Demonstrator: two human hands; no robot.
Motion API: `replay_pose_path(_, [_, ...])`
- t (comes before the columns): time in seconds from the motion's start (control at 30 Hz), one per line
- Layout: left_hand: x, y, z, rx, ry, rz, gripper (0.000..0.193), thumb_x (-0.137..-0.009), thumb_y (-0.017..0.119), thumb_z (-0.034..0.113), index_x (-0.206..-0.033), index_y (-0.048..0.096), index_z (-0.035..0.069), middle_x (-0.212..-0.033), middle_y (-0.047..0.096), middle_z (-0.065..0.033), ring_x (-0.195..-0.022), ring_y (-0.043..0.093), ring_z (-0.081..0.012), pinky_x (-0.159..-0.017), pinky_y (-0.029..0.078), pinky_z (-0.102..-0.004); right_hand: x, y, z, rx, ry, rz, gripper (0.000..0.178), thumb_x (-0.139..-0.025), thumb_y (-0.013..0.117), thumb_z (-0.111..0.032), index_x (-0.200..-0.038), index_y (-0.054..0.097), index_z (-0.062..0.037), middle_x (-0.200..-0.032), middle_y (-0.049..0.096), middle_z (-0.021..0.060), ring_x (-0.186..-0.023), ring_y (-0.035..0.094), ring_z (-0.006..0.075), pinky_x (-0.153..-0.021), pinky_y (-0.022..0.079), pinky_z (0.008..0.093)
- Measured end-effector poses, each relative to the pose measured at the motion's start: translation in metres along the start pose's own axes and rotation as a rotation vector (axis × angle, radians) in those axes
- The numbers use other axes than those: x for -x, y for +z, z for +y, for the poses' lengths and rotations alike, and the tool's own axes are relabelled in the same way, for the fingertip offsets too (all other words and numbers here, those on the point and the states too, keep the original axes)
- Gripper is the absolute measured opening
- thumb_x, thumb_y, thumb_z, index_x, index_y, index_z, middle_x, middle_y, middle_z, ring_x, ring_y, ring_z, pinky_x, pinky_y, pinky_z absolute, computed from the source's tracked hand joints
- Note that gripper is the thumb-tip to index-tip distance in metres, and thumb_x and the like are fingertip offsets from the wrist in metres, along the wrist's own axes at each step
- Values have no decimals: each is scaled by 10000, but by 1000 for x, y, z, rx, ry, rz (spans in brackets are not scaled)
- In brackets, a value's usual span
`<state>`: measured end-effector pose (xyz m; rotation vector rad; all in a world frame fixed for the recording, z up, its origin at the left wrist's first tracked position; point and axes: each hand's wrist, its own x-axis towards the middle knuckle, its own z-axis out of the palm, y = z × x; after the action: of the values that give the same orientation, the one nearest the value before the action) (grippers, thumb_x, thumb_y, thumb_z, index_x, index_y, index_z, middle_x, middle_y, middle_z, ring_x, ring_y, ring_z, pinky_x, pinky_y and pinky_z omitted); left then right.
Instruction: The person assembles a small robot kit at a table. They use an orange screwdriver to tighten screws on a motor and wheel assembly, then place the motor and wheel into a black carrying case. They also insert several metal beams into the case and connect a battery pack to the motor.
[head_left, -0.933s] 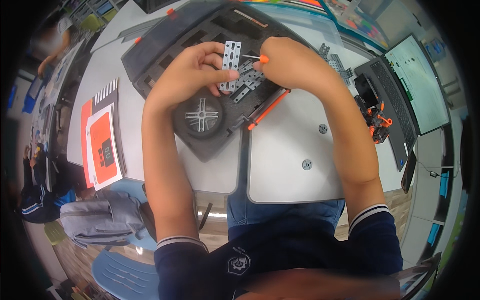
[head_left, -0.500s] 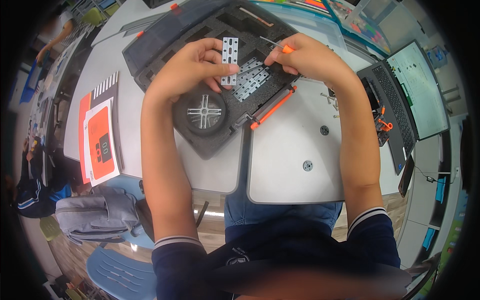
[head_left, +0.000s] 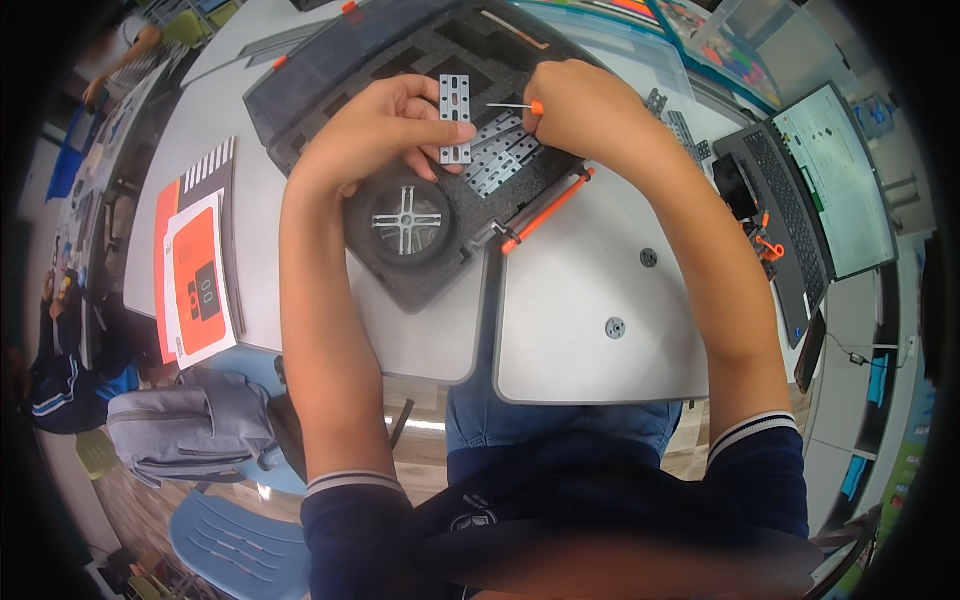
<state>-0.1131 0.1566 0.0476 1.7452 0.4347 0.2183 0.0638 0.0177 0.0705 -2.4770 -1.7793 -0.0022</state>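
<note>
My left hand [head_left: 405, 128] pinches a perforated metal plate [head_left: 455, 118] between thumb and fingers, holding it upright above an open parts case [head_left: 420, 285]. My right hand [head_left: 575, 110] is closed round the orange handle of a screwdriver [head_left: 510, 105]. Its thin shaft points left toward the plate, with a gap between tip and plate. Below the hands, more perforated metal plates [head_left: 500, 165] lie in the case's dark foam. A black wheel [head_left: 407, 222] with a silver cross-shaped hub sits in the near corner of the case, by my left wrist.
Two small round grey discs, one a hub disc [head_left: 615, 328], lie on the white table [head_left: 560, 365]. An open laptop [head_left: 800, 200] stands at the right, orange and black parts beside it. Booklets [head_left: 200, 285] lie at the left. A grey backpack [head_left: 185, 425] rests on a blue chair.
My right hand has turned over and shifted slightly left, so the screwdriver shaft now lies level toward the plate. The left hand and plate have barely moved.
</note>
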Motion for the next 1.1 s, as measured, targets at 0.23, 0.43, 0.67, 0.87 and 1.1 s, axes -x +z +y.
replay_pose_path(0.23, [1, 0, 1, 4, 8, 14, 426, -848, 800, 181, -1158, 583, -17, -837, 721, -57, -688, 727, -121, -503, 540, -170, -4, -11, 10, 28, -231, -73, 112, -744, 749, -109, -852, 753, -138, -892, 693, 36, -996, 637, 243, -832, 514, 387])
replay_pose_path(0.43, [0, 1, -1, 9, 23, 10, 442, -844, 806, 202, -1155, 584, -22, -830, 716, -53, -686, 723, -116, -505, 541, -172, -12, -12, 20, 23, -332, -151, 115, -767, 767, -155, -875, 734, -129, -882, 683, 51, -989, 634, 259, -839, 507, 399])
replay_pose_path(0.67, [3, 1, 1, 6, 51, 8, 441, -839, 813, 225, -1130, 594, -24, -785, 714, -58, -691, 717, -109, -521, 517, -177, -14, -17, 17, 157, -453, -220, 147, -812, 741, -148, -938, 693, -90, -869, 682, 111, -922, 647, 305, -804, 497, 442])
replay_pose_path(0.87, [3, 1, 3, 44, 33, 15, 485, -802, 831, 187, -1133, 601, -81, -802, 710, -93, -679, 713, -140, -563, 543, -196, -2, -38, 21, 167, -527, -83, 127, -847, 724, -145, -933, 658, -78, -803, 664, 120, -847, 648, 314, -747, 491, 429])
replay_pose_path(1.1, [2, 2, 2, 55, 25, 23, 460, -805, 829, 183, -1116, 607, -74, -794, 716, -96, -650, 701, -130, -557, 537, -197, -1, -42, 27, 83, -535, -69, 116, -870, 707, -141, -947, 644, -81, -780, 649, 112, -824, 641, 294, -729, 476, 419])
